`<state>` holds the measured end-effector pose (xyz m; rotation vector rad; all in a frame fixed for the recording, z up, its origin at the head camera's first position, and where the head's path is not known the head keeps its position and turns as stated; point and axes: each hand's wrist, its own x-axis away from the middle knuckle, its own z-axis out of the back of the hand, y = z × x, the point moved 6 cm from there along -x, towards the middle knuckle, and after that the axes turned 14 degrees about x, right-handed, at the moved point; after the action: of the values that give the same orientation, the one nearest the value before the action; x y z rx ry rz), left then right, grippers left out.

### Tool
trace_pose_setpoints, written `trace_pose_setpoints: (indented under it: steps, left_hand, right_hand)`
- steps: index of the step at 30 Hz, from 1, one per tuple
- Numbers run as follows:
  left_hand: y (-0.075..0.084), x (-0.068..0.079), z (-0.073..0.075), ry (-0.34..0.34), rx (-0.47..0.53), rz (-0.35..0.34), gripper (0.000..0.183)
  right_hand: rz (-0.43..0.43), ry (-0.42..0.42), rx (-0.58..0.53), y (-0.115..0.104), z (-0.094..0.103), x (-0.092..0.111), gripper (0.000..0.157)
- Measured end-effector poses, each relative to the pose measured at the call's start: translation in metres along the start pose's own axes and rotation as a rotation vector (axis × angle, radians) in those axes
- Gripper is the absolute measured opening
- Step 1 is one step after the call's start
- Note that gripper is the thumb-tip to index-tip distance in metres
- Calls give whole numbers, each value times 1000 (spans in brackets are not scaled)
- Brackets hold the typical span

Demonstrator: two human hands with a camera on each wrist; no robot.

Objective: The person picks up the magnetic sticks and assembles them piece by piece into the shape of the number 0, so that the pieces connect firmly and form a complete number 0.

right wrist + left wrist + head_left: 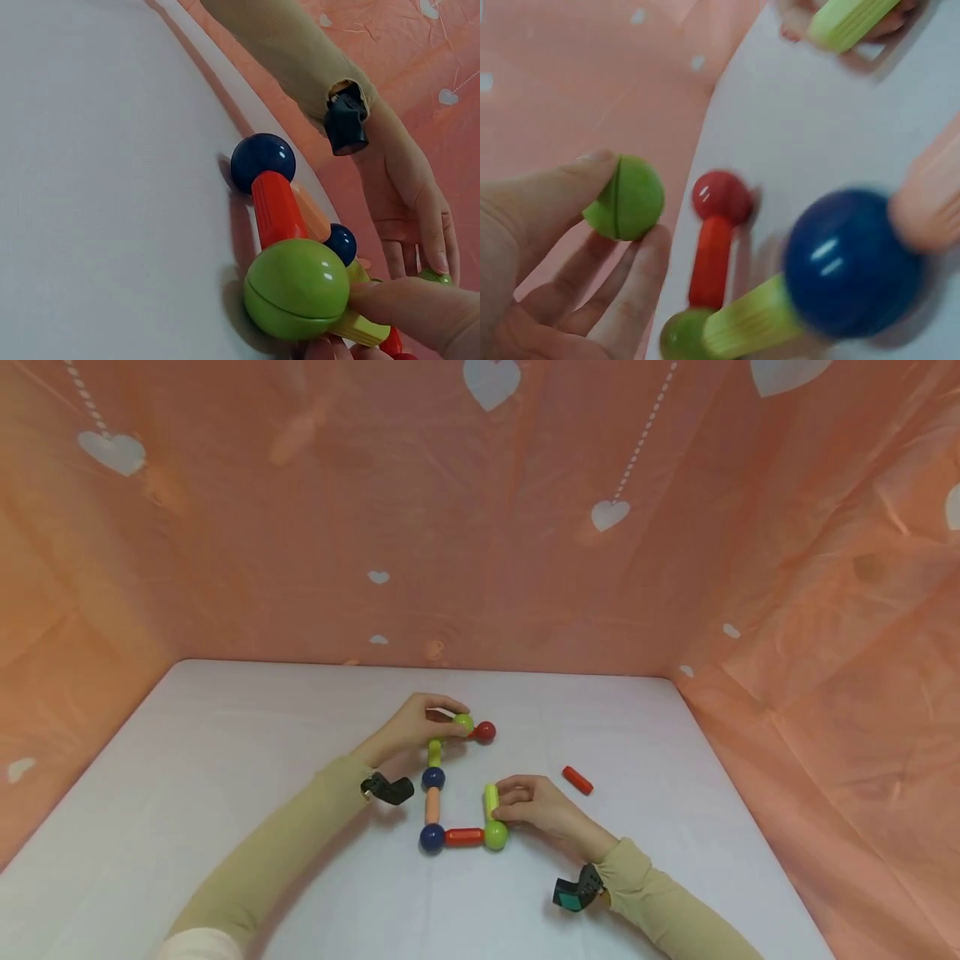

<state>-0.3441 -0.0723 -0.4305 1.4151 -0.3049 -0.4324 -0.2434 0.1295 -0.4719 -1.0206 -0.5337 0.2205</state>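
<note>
My left hand (411, 727) pinches a loose green ball (634, 199) between thumb and fingers, above the far end of a chain of balls and sticks. That end has a red ball (486, 732), a red stick (709, 262) and another green ball (684, 337), which the left hand hides in the head view. The chain runs nearer through a lime stick (435, 753), blue ball (433, 778), peach stick (432, 806), second blue ball (432, 838), red stick (464, 837) and green ball (496, 836). My right hand (538, 806) pinches the lime stick (491, 802) joined to that last ball.
A loose red stick (577, 780) lies on the white table (660, 752), beyond the right hand. An orange curtain (420, 527) with white hearts stands behind the table and along its sides. Each wrist wears a dark camera band.
</note>
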Motion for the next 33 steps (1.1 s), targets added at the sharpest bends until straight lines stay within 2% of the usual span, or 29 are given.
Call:
trace_pose_setpoints:
  steps: [8, 13, 17, 26, 33]
  left_hand:
    - [-9, 14, -36, -167, -35, -23, 32]
    - [-9, 17, -49, -209, -55, -7, 31]
    - [-11, 15, -55, -220, -51, 2, 33]
    - [-9, 12, -59, -240, -84, -41, 27]
    - [-12, 12, -58, -257, -67, -48, 25]
  right_hand:
    - [4, -4, -12, -1, -1, 3, 48]
    - [15, -6, -26, -1, -1, 2, 47]
    - [21, -4, -32, -1, -1, 1, 47]
    - [26, 14, -30, -3, -2, 0, 46]
    - [33, 40, 38, -6, 0, 1, 45]
